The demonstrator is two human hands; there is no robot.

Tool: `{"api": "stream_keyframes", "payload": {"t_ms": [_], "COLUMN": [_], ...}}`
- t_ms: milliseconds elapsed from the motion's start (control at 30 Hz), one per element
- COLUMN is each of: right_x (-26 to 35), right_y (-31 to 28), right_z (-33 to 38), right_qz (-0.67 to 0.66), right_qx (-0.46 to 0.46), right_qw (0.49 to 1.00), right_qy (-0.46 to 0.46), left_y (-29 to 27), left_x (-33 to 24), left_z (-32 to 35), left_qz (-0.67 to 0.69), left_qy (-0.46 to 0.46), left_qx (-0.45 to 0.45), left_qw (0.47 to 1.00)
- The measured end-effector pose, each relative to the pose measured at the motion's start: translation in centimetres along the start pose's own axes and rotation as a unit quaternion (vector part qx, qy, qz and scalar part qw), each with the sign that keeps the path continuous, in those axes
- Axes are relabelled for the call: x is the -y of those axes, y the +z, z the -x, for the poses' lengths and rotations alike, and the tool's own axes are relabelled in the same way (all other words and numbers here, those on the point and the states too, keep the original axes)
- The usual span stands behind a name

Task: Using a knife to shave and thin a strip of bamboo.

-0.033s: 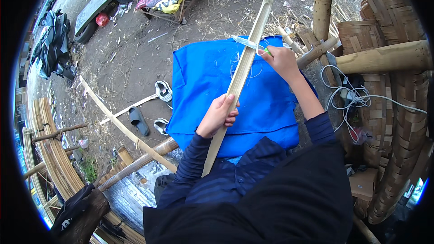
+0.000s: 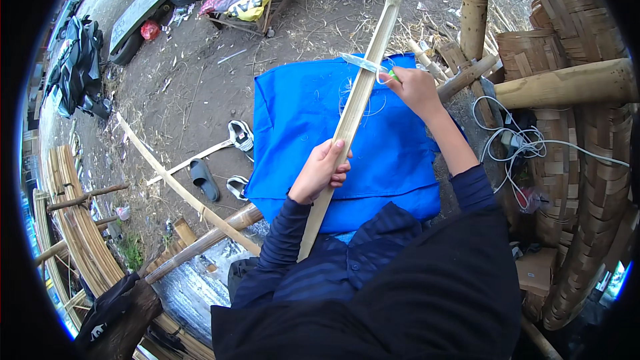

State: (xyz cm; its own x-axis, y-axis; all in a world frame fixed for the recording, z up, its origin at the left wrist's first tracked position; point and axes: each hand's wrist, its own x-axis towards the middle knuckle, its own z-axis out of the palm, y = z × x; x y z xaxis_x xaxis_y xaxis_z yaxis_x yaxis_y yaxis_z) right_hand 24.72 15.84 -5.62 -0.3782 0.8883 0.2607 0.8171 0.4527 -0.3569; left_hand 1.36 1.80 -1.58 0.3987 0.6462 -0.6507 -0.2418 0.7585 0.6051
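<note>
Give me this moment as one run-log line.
left hand: grips strip | right hand: holds knife across strip | beneath strip: blue cloth

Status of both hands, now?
Left hand: closed, holding the bamboo strip.
Right hand: closed on the knife's green handle, blade across the strip.

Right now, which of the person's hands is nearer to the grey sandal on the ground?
Left. The left hand, gripping the pale strip, is to the right of the grey sandal; the right hand, holding the knife, is farther right and higher in the picture.
</note>
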Motion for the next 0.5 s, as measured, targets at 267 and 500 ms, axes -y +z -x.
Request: {"api": "stream_keyframes", "payload": {"t_ms": [267,500], "right_x": [-8.0,-4.7], "right_y": [-4.2,-5.0], "right_z": [-4.0,-3.0], "right_qz": [0.043,-0.091], "right_qx": [-0.056,0.016], "right_qw": [0.985,0.98], "right_qy": [0.155,0.178], "left_y": [0.6,0.2], "left_x": [1.3,0.3], "left_z": [1.1,1.3], "left_qz": [0.025,0.029], "left_qy": [-0.055,-0.047], "left_qx": [0.056,0.045], "left_qw": [0.997,0.997]}}
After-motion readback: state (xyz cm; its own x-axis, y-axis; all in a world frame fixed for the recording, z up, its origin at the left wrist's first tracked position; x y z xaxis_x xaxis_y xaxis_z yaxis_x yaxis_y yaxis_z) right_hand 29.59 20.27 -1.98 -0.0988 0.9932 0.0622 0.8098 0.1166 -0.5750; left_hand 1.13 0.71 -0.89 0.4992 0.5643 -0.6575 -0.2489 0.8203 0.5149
